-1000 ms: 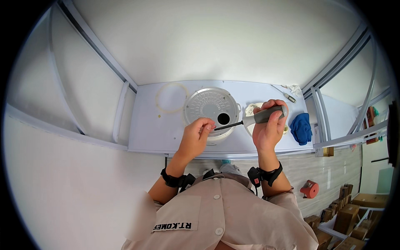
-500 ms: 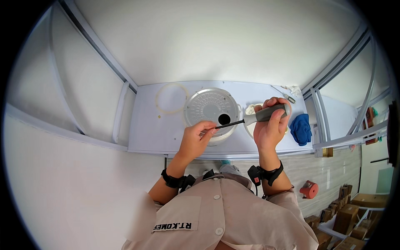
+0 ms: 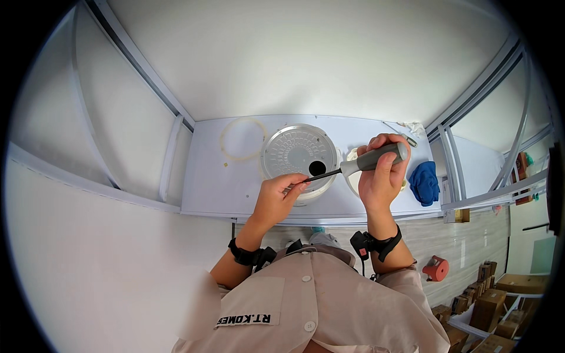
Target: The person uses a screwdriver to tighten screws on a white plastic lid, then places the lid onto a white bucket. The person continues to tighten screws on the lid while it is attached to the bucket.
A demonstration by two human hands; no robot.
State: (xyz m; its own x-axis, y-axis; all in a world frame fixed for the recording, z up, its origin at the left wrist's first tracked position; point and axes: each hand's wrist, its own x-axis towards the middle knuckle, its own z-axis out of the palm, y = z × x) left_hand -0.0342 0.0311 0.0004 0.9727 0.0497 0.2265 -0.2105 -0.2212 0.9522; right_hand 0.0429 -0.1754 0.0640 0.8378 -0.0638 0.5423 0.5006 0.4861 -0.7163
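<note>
My right hand [image 3: 382,175] is closed round the grey handle of a screwdriver [image 3: 323,175], whose dark shaft slants down to the left. At its far end, the thumb and fingers of my left hand [image 3: 281,197] pinch the tip; whether a small screw sits there too is hidden. Behind and beneath the shaft lies a round silvery appliance part [image 3: 288,154] with rings of embossed marks and a dark round hole. A white round part [image 3: 353,176] stands to its right, partly covered by my right hand.
On the white table [image 3: 215,194] lie a pale yellow ring [image 3: 221,138] at the left, a second screwdriver [image 3: 408,139] at the back right and a blue cloth [image 3: 424,183] at the right edge. A red stool [image 3: 436,268] and cardboard boxes [image 3: 489,309] stand on the floor.
The screwdriver handle has shifted very slightly up and left in my right hand. My left hand keeps its pinch at the tip, nearly unmoved.
</note>
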